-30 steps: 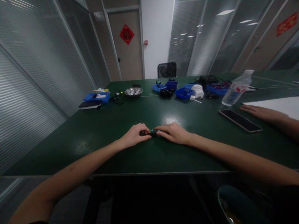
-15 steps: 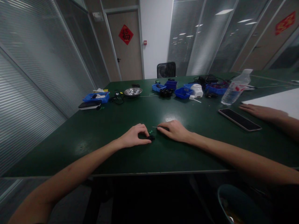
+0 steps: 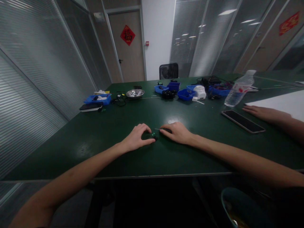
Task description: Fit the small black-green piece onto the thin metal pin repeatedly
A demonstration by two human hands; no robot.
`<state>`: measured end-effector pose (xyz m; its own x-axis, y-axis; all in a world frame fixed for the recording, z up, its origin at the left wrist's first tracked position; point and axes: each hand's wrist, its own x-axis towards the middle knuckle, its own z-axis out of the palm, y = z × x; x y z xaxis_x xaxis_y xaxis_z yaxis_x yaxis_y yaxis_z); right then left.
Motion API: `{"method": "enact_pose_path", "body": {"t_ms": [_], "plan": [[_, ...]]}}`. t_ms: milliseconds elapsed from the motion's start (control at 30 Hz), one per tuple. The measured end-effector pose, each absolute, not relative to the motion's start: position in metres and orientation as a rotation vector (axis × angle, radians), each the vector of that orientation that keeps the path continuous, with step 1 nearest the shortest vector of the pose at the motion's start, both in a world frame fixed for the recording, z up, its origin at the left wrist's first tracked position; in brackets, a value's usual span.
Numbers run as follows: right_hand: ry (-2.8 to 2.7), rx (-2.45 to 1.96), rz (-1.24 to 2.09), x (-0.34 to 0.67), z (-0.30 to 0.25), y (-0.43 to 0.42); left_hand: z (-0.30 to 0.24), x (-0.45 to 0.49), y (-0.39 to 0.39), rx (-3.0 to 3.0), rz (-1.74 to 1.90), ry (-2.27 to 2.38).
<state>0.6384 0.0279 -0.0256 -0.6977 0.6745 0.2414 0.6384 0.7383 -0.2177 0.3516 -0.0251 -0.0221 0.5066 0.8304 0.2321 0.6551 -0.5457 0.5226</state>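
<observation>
A small black and green part (image 3: 154,135) lies on the dark green table, too small to make out in detail. Around its left side my left hand (image 3: 137,138) is open, thumb and fingers apart; the thumb tip is right beside the part, and I cannot tell whether it touches. My right hand (image 3: 177,133) rests on the table just to the right, closed round the dark handle of a small screwdriver (image 3: 157,129). The thin metal shaft sticks out leftward, just beyond the part. Most of the handle is hidden by the fingers.
A phone (image 3: 242,121) and a tilted-looking plastic bottle (image 3: 239,88) are on the right, near another person's hand (image 3: 263,113) on white paper (image 3: 285,103). Farther back are a metal bowl (image 3: 135,94), blue trays (image 3: 186,95) and cables. A bin (image 3: 228,205) stands below the table edge.
My left hand's fingers have spread apart and lifted off the small black part, showing more of its green piece. My right hand with the screwdriver has stayed nearly still.
</observation>
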Motion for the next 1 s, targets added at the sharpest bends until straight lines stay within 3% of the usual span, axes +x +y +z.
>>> {"method": "enact_pose_path", "body": {"t_ms": [567, 800, 1000], "plan": [[-2.629, -1.029, 0.189, 0.638, -0.024, 0.027, -0.017, 0.351, -0.020, 2.695, 0.568, 1.246], [-2.634, -1.017, 0.212, 0.639, -0.022, 0.027, -0.019, 0.245, 0.027, 2.463, 0.476, 1.532], [-2.638, -1.007, 0.228, 0.640, -0.023, 0.028, -0.004, 0.109, 0.037, 2.073, 0.474, 2.157]]}}
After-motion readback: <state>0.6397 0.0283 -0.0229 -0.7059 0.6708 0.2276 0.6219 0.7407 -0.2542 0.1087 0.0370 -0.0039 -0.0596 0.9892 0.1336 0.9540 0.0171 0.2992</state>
